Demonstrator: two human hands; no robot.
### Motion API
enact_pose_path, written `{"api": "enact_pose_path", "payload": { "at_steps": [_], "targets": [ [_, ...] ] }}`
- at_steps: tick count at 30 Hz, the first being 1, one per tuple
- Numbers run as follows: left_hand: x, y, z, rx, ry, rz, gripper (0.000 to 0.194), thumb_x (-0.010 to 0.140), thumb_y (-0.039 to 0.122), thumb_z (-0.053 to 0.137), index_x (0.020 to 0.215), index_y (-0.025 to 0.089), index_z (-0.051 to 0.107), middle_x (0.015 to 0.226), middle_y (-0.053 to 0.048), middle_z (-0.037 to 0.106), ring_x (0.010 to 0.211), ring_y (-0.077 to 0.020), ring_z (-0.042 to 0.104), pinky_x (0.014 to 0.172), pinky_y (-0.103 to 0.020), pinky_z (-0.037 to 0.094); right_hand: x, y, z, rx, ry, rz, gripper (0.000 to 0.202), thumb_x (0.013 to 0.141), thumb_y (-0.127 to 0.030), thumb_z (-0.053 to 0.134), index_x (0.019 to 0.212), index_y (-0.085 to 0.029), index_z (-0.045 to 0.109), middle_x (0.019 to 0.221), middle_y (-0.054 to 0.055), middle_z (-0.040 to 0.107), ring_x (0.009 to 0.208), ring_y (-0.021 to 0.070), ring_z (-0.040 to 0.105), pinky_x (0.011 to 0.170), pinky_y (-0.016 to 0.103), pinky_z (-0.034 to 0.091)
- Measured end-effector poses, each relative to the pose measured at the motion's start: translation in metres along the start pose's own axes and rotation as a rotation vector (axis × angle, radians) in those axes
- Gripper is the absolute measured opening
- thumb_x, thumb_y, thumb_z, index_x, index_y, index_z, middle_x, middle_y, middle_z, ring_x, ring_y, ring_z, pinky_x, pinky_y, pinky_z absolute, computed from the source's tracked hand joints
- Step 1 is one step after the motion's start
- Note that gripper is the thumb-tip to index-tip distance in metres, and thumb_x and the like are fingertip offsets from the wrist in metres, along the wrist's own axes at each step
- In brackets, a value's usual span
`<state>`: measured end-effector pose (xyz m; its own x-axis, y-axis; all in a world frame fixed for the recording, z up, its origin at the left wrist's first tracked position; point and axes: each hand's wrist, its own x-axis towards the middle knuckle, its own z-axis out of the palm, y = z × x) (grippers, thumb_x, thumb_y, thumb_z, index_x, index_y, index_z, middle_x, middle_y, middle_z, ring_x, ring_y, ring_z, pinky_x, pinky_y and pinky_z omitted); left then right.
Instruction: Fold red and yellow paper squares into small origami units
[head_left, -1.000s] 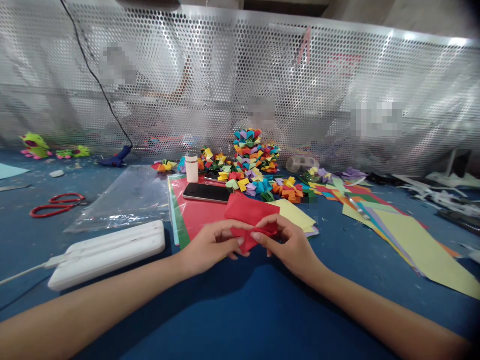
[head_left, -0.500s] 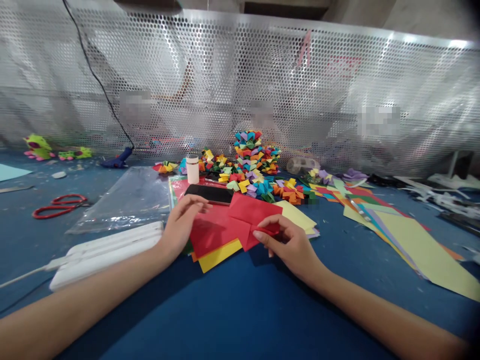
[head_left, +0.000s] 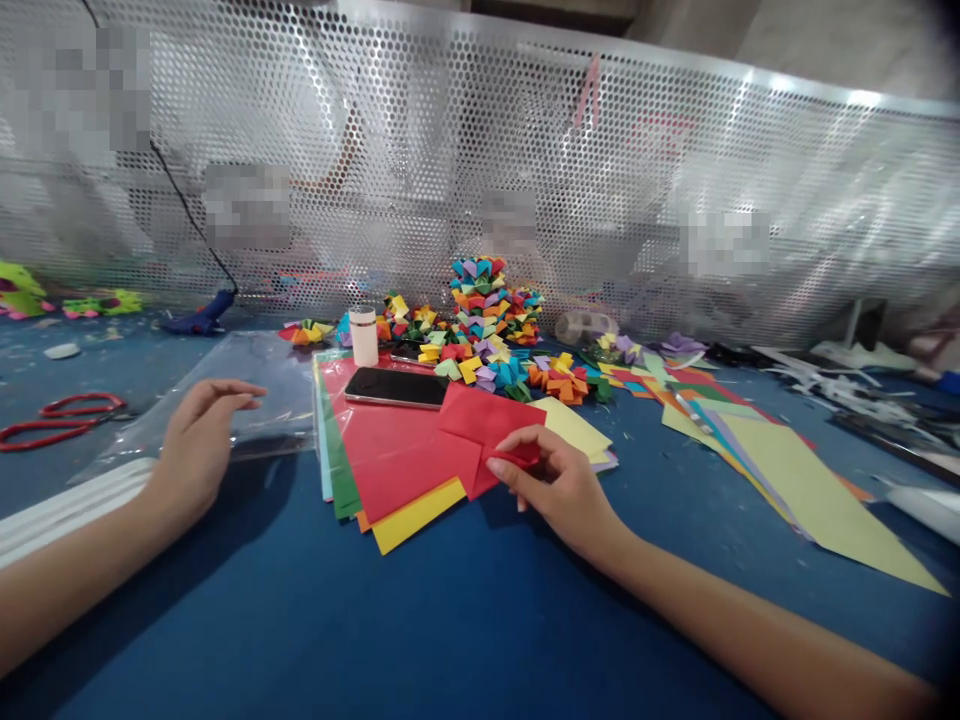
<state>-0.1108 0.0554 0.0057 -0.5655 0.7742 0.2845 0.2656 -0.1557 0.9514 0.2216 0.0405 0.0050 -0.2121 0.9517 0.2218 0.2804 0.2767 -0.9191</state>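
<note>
gently, thumb and fingers of the right hand (head_left: 561,487) are pinching the folded red paper (head_left: 480,412) over the right end of the paper stack (head_left: 401,450); keeping edges aligned while pressing should be helping creases. the left hand (head_left: 196,440), loosely curved, is gripping nothing visible over the clear plastic sleeve (head_left: 266,365). the smartphone (head_left: 396,387) is crowding the stack's surface; beyond, the folded-paper tower (head_left: 480,300) is standing.

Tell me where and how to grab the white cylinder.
Probably best around its middle, from the left: the white cylinder stands upright with straight sides, while the black phone lies close in front and folded paper pieces crowd behind and to the right.
</note>
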Motion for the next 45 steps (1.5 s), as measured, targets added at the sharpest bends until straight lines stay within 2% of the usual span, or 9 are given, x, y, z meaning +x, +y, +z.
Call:
{"api": "enact_pose_path", "payload": {
  "at_steps": [5,10,11,15,28,31,34,40,45],
  "targets": [
    [0.004,0.006,0.004,0.018,0.034,0.060,0.007,0.074,0.012,0.050,0.075,0.018,0.052,0.084,0.002,0.058,0.083,-0.0152,0.052,0.079,-0.027,0.038,0.001,0.001,0.000,-0.005,-0.002,0.000,0.025,0.076,-0.038,0.068,0.087,-0.018,0.057,0.073,-0.001,0.062,0.043,0.0053,0.051,0.041,0.018,0.043],
    [-0.037,0.025,0.036,0.061,-0.358,0.256,0.007,0.078,0.017,0.055,0.085,0.019,0.056,0.085,0.001,0.060,0.081,-0.0154,0.055,0.075,-0.027,0.043,0.001,0.002,0.001,-0.012,-0.005,-0.007,0.025,0.077,-0.038,0.068,0.087,-0.019,0.056,0.070,-0.002,0.060,0.043,0.0056,0.051,0.041,0.018,0.042],
    [-0.048,0.028,0.044,0.157,-0.557,0.439,0.010,0.082,0.017,0.052,0.090,0.018,0.057,0.093,-0.002,0.061,0.086,-0.0166,0.055,0.078,-0.029,0.044,0.001,0.003,0.001,-0.014,-0.007,-0.006,0.025,0.077,-0.038,0.068,0.087,-0.019,0.056,0.070,-0.002,0.060,0.043,0.0058,0.051,0.041,0.018,0.042],
    [-0.083,0.032,0.071,0.264,-0.866,1.012,0.018,0.084,0.011,0.048,0.096,0.018,0.058,0.094,-0.005,0.065,0.087,-0.0169,0.058,0.078,-0.030,0.047,0.002,0.004,0.001,-0.082,-0.076,-0.033,0.024,0.077,-0.036,0.067,0.089,-0.018,0.057,0.073,-0.002,0.060,0.048,0.0069,0.051,0.044,0.019,0.042],
    [-0.089,0.020,0.065,0.266,-0.995,1.318,0.033,0.080,0.006,0.049,0.109,0.015,0.060,0.107,-0.005,0.071,0.098,-0.0185,0.065,0.088,-0.030,0.050,0.000,0.002,0.002,-0.291,-0.225,-0.123,0.021,0.077,-0.028,0.068,0.094,-0.018,0.062,0.083,0.001,0.065,0.068,0.0122,0.058,0.062,0.023,0.045],
    [-0.090,0.025,0.065,0.216,-0.875,1.205,0.026,0.079,0.006,0.050,0.099,0.017,0.061,0.100,-0.006,0.070,0.093,-0.0184,0.064,0.084,-0.031,0.049,0.000,0.002,0.002,-0.267,-0.139,-0.154,0.021,0.078,-0.031,0.068,0.095,-0.020,0.061,0.085,0.001,0.065,0.071,0.0127,0.060,0.063,0.024,0.047],
    [-0.093,0.030,0.065,0.211,-0.792,0.853,0.005,0.079,0.015,0.056,0.075,0.017,0.054,0.070,-0.002,0.062,0.065,-0.0134,0.057,0.060,-0.024,0.046,-0.002,0.000,0.001,-0.169,0.048,-0.157,0.023,0.079,-0.033,0.068,0.096,-0.021,0.059,0.084,0.000,0.064,0.063,0.0109,0.059,0.057,0.023,0.047],
    [-0.102,0.032,0.077,-0.171,-0.975,0.053,0.026,0.081,0.032,0.063,0.073,0.019,0.043,0.070,0.003,0.057,0.061,-0.0082,0.051,0.055,-0.018,0.043,-0.006,-0.006,0.006,0.007,0.200,-0.139,0.027,0.077,-0.034,0.070,0.095,-0.022,0.055,0.082,-0.001,0.062,0.051,0.0075,0.057,0.049,0.020,0.048],
    [-0.105,0.028,0.085,-0.424,-0.980,-0.124,0.024,0.081,0.027,0.066,0.073,0.019,0.045,0.063,0.007,0.053,0.061,-0.0067,0.053,0.061,-0.019,0.049,-0.010,-0.006,0.012,-0.050,0.140,-0.185,0.022,0.078,-0.032,0.069,0.094,-0.023,0.057,0.082,-0.001,0.061,0.058,0.0093,0.058,0.052,0.021,0.050]
  ]
}}
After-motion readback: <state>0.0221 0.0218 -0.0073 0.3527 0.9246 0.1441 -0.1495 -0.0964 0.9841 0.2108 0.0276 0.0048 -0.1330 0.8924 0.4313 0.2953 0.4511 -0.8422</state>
